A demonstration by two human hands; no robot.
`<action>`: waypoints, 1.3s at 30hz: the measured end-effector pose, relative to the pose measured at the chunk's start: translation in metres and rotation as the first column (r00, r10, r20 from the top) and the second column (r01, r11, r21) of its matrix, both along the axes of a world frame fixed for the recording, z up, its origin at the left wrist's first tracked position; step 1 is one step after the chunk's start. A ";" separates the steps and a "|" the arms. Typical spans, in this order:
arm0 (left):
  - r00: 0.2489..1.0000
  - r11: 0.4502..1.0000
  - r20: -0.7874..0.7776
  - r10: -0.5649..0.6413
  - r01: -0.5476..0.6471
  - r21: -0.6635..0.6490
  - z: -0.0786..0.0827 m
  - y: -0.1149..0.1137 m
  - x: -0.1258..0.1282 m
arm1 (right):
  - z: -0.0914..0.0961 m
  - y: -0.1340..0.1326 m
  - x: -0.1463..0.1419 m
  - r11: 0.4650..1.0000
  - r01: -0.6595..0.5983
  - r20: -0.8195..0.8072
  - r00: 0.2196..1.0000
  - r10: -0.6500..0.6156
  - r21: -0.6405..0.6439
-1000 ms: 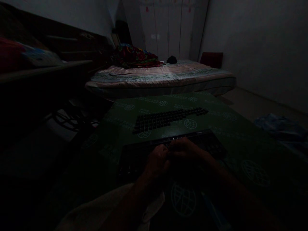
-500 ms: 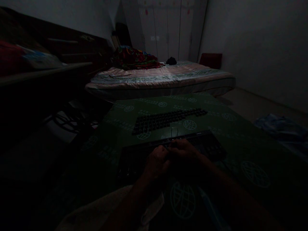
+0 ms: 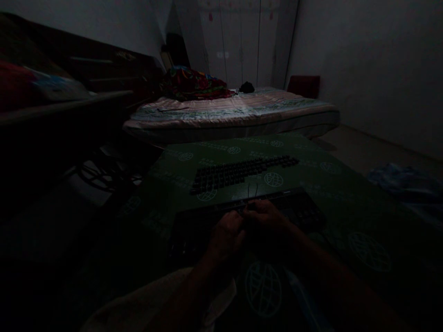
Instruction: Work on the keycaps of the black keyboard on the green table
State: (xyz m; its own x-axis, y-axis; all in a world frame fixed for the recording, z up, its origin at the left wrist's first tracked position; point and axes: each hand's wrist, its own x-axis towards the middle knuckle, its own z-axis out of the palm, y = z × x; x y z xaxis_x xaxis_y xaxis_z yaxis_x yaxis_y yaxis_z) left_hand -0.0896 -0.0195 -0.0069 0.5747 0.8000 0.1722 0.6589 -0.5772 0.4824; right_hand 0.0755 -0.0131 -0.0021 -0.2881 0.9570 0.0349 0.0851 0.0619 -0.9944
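Note:
The room is very dark. My left hand and my right hand are together, fingers curled, over a black keyboard body that lies on the green printed table cover. A thin metal wire tool sticks up from between my fingers; which hand grips it is hard to make out. Beyond the keyboard body lies a separate black sheet of keys.
A bed with a striped sheet and a bundle of coloured cloth stands behind the table. Dark shelving runs along the left. A blue cloth lies on the floor at right. White wardrobe doors are at the back.
My hands stay over the keyboard body with only small shifts. The thin wire tool now shows standing up above my fingers.

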 end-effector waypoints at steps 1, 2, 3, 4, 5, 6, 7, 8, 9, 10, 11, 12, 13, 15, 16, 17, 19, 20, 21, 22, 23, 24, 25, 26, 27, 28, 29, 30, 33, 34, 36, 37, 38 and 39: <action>1.000 1.000 0.000 0.001 -0.001 0.005 -0.001 0.000 0.000 | -0.001 0.000 0.000 1.000 -0.004 -0.007 1.000 0.004 -0.001; 1.000 1.000 0.001 -0.002 0.002 0.007 -0.001 0.000 -0.001 | -0.002 0.001 0.000 1.000 -0.008 -0.020 1.000 0.008 -0.005; 1.000 1.000 0.003 -0.005 0.005 0.006 -0.001 0.000 -0.001 | -0.003 0.001 0.000 1.000 -0.009 -0.037 0.999 0.009 -0.011; 1.000 1.000 0.008 -0.008 0.008 0.003 -0.001 0.000 -0.001 | -0.004 0.002 0.000 1.000 -0.007 -0.052 0.999 0.006 -0.017; 1.000 1.000 0.014 -0.010 0.010 -0.003 0.000 0.000 -0.001 | -0.004 0.002 -0.001 1.000 -0.004 -0.063 0.998 0.002 -0.023; 1.000 1.000 0.021 -0.011 0.012 -0.009 0.001 0.000 -0.001 | -0.005 0.003 -0.001 1.000 -0.001 -0.067 0.998 -0.001 -0.027; 1.000 1.000 0.028 -0.009 0.009 -0.015 0.002 -0.001 0.000 | -0.006 0.004 0.000 1.000 0.001 -0.068 0.998 -0.003 -0.026; 0.999 1.000 0.036 0.003 -0.003 -0.020 0.003 -0.001 0.001 | -0.006 0.004 0.000 1.000 0.010 -0.072 0.997 -0.011 -0.023; 0.999 1.000 0.044 0.018 -0.016 -0.026 0.004 -0.002 0.001 | -0.005 0.005 0.000 0.999 0.023 -0.084 0.996 -0.025 -0.023; 0.998 0.999 0.052 0.028 -0.027 -0.033 0.005 -0.002 0.002 | -0.005 0.006 0.000 0.999 0.035 -0.106 0.994 -0.038 -0.031; 0.997 0.999 0.060 0.039 -0.036 -0.040 0.006 -0.002 0.003 | -0.004 0.006 0.000 0.998 0.046 -0.135 0.990 -0.052 -0.044; 0.997 0.998 0.068 0.048 -0.045 -0.047 0.007 -0.002 0.003 | -0.004 0.007 0.000 0.997 0.054 -0.164 0.984 -0.064 -0.062; 0.996 0.997 0.076 0.056 -0.051 -0.057 0.007 -0.002 0.003 | -0.003 0.007 -0.001 0.995 0.058 -0.190 0.979 -0.072 -0.081; 0.993 0.995 0.099 0.069 -0.060 -0.084 0.008 -0.002 0.003 | -0.002 0.007 -0.002 0.993 0.048 -0.228 0.971 -0.071 -0.105; 0.990 0.993 0.114 0.079 -0.067 -0.102 0.008 -0.002 0.003 | -0.002 0.006 -0.002 0.993 0.050 -0.241 0.968 -0.075 -0.109; 0.987 0.990 0.132 0.090 -0.073 -0.124 0.009 -0.003 0.003 | -0.002 0.006 -0.002 0.993 0.054 -0.249 0.965 -0.080 -0.107; 0.978 0.981 0.175 0.113 -0.082 -0.177 0.011 -0.004 0.002 | -0.001 0.005 -0.002 0.994 0.062 -0.246 0.966 -0.084 -0.093; 0.971 0.975 0.203 0.126 -0.083 -0.208 0.013 -0.005 0.002 | -0.001 0.005 -0.002 0.994 0.063 -0.240 0.967 -0.082 -0.086; 0.962 0.966 0.234 0.141 -0.082 -0.244 0.015 -0.006 0.002 | 0.000 0.004 -0.001 0.995 0.065 -0.235 0.969 -0.082 -0.081; 0.951 0.956 0.267 0.157 -0.080 -0.281 0.016 -0.007 0.003 | 0.000 0.004 -0.001 0.995 0.063 -0.230 0.970 -0.080 -0.078; 0.937 0.946 0.298 0.181 -0.082 -0.315 0.018 -0.008 0.003 | 0.000 0.004 -0.001 0.995 0.060 -0.228 0.971 -0.076 -0.075; 0.924 0.935 0.323 0.206 -0.088 -0.344 0.019 -0.009 0.003 | 0.000 0.004 -0.001 0.996 0.055 -0.232 0.970 -0.070 -0.073; 0.910 0.925 0.342 0.234 -0.099 -0.368 0.020 -0.009 0.003 | 0.000 0.004 -0.001 0.997 0.046 -0.241 0.969 -0.061 -0.070; 0.898 0.914 0.353 0.261 -0.112 -0.390 0.020 -0.009 0.003 | 0.000 0.004 -0.001 0.997 0.033 -0.249 0.967 -0.048 -0.065; 0.888 0.903 0.360 0.287 -0.125 -0.410 0.020 -0.008 0.003 | 0.001 0.003 -0.001 0.998 0.023 -0.253 0.967 -0.037 -0.058; 0.879 0.891 0.362 0.311 -0.137 -0.433 0.020 -0.008 0.002 | 0.001 0.003 -0.001 0.999 0.012 -0.250 0.968 -0.024 -0.046; 0.872 0.877 0.359 0.332 -0.145 -0.458 0.020 -0.007 0.002 | 0.002 0.003 -0.002 1.000 0.004 -0.242 0.970 -0.012 -0.031; 0.867 0.863 0.355 0.348 -0.149 -0.482 0.019 -0.006 0.001 | 0.002 0.002 -0.002 1.000 0.003 -0.228 0.974 -0.006 -0.012; 0.846 0.832 0.366 0.388 -0.151 -0.534 0.020 -0.004 0.000 | 0.005 0.001 -0.003 0.997 -0.017 -0.156 0.987 0.029 0.079; 0.833 0.826 0.382 0.400 -0.148 -0.543 0.021 -0.004 0.000 | 0.005 0.001 -0.003 0.993 -0.022 -0.123 0.992 0.036 0.117; 0.799 0.820 0.430 0.420 -0.131 -0.558 0.024 -0.005 0.000 | 0.005 0.002 -0.003 0.973 -0.009 -0.031 0.999 0.017 0.230; 0.780 0.816 0.457 0.428 -0.116 -0.567 0.025 -0.005 -0.001 | 0.005 0.003 -0.002 0.952 0.007 0.018 1.000 -0.013 0.306; 0.756 0.811 0.484 0.441 -0.105 -0.575 0.026 -0.005 -0.002 | 0.005 0.004 -0.002 0.920 0.027 0.062 0.997 -0.056 0.392; 0.730 0.806 0.506 0.461 -0.105 -0.583 0.026 -0.005 -0.003 | 0.005 0.006 -0.002 0.878 0.036 0.109 0.989 -0.099 0.477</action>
State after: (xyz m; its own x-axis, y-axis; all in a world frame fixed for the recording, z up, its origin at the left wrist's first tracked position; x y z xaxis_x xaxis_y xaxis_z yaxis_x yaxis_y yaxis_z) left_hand -0.0924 -0.0250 0.0196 0.2190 0.9735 -0.0664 0.2151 0.0182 0.9764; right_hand 0.0740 -0.0071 0.0025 -0.2559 0.8526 0.4555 0.2286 0.5112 -0.8285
